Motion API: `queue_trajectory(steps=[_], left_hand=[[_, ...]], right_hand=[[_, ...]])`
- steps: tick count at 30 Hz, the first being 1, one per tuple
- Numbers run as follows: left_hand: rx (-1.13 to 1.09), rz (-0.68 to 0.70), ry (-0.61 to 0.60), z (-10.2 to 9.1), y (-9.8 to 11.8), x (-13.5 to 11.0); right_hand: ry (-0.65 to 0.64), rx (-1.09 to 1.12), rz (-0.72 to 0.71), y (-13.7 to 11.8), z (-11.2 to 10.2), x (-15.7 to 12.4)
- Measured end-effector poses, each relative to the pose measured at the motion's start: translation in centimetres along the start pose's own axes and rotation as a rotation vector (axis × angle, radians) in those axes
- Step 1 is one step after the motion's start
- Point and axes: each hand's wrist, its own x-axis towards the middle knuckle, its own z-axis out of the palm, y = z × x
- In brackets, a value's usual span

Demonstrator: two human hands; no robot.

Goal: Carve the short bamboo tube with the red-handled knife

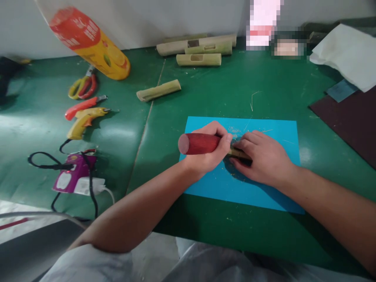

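Our L hand [208,161] & R hand [264,156] are bare, as are our L forearm [147,207] & R forearm [329,205], both narrowing twd the wrist. We wear lt. grey cloth [88,266] nr the L elbow, w/ faint mottling; btm ctr, our greyish cloth [214,264] is loosely creased, approx. same shade, partly in shadow.

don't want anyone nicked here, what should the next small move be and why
Probably slide the right hand slightly away from the left hand along the brownish piece: the hands sit close together, the left grips a red-handled tool, and its working end is hidden, so extra clearance seems wise.
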Motion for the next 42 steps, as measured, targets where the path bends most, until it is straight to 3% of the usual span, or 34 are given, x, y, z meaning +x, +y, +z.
queue_trajectory(steps=[8,13,17,26,33,42], left_hand=[[0.072,0.125,-0.135,-0.23,0.80,0.03],[0.028,0.022,-0.074,-0.72,0.74,-0.24],[0.024,-0.017,-0.111,-0.80,0.88,-0.13],[-0.007,0.015,-0.107,-0.75,0.75,0.05],[-0.001,-0.027,-0.114,-0.79,0.48,-0.06],[0.014,0.024,-0.126,-0.93,0.53,-0.03]], right_hand=[[0.084,-0.002,-0.044,-0.06,0.43,-0.30],[0.031,-0.005,-0.029,0.08,0.34,-0.33],[0.028,-0.012,-0.020,0.11,0.20,-0.26],[-0.022,0.032,0.025,0.11,0.03,-0.17],[0.023,0.001,-0.011,-0.08,-0.01,-0.16],[0.005,0.015,0.004,-0.01,0.14,-0.34]])
